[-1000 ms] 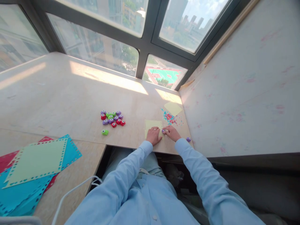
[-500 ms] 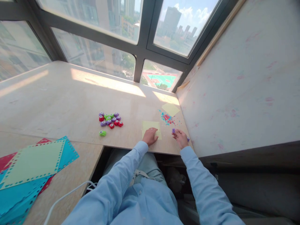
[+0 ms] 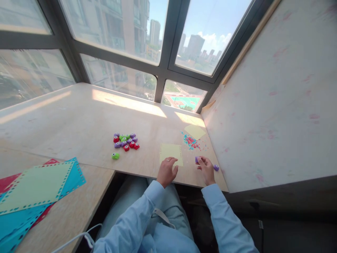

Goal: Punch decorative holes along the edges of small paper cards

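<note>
The right hand [image 3: 206,170] is grasping a purple punch [image 3: 196,160], which is sticking out at the left of this grip. Farther left, the left hand [image 3: 166,172] is curving loosely, holding nothing, over a yellow sheet [image 3: 170,151]; I cannot tell if it is touching. The punch is looking light, hard and perhaps slippery, so its sides are probably offering the surest hold.

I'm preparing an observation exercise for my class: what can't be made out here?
Head view:
Near edge of the yellow sheet: partly hidden by the left hand.
Purple punch: partly covered by the right hand.
Coloured sheets: cut off by the picture's left edge.
Red and blue bits: shapes too small.
</note>
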A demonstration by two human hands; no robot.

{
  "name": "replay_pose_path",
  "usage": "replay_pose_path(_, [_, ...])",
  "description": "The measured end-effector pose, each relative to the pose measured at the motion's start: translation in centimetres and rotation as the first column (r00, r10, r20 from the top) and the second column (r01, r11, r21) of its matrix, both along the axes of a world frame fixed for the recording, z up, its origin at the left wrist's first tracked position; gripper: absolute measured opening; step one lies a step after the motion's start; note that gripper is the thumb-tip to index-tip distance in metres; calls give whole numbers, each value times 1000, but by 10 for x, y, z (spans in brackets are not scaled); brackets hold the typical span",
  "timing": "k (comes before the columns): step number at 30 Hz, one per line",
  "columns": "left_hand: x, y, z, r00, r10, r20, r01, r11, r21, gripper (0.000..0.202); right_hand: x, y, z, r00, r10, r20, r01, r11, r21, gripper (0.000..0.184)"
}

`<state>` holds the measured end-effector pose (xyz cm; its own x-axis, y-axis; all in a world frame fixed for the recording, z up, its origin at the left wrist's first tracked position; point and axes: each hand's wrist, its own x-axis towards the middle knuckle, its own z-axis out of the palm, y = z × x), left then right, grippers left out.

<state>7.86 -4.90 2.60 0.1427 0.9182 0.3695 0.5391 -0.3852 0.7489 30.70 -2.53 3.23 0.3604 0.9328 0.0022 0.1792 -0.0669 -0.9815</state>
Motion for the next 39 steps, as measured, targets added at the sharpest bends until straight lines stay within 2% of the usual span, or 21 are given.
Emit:
replay_pose_path(2, [-8,-2,-8,997,27,-79,-26,1000,16,28,20,3,-2,962,-31,270,26,999,25,44])
replay_pose_path(5, [-17,-3,-17,990,30,-139,-28,999,19,24,47,10,-9,790,-93,605,47,995,92,37])
replay_pose_path(8, [-20,-3,-19,989,20,-143,-17,1000,20,19,57,12,-15,667,-155,729,55,986,160,33])
replay_pose_path(11, [-20,-3,-17,992,21,-127,-18,1000,21,18,40,6,-20,619,-197,761,47,976,214,34])
replay_pose_path(15, [-19,-5,-16,994,17,-109,-15,1000,15,18,-4,-7,-26,652,-135,746,-71,969,237,31])
replay_pose_path(19, [-20,-6,-20,1000,11,1,-11,1000,21,20,-32,-8,-33,719,50,693,-265,942,207,27])
replay_pose_path(22, [-28,-5,-21,978,27,206,-40,998,57,19,-32,-4,-37,755,79,651,-262,946,189,28])
replay_pose_path(25, [-50,3,-15,944,137,300,-169,982,82,17,-27,-2,-38,795,71,603,-223,958,182,30])
replay_pose_path(27, [-73,11,-8,916,300,267,-327,943,62,19,-25,-3,-38,800,89,593,-231,958,168,31])
replay_pose_path(29, [-98,19,-3,850,489,197,-504,863,29,26,-25,-4,-37,802,97,589,-235,958,162,33])
replay_pose_path(31, [-123,25,0,790,600,122,-608,794,32,28,-25,-4,-35,807,94,584,-228,960,162,33])
replay_pose_path(35, [-155,28,-4,688,725,39,-726,686,54,32,-25,-4,-35,819,93,566,-217,964,156,34])
replay_pose_path(39, [-165,29,-10,674,738,-30,-737,674,39,38,-24,-3,-35,829,92,552,-212,964,158,35])
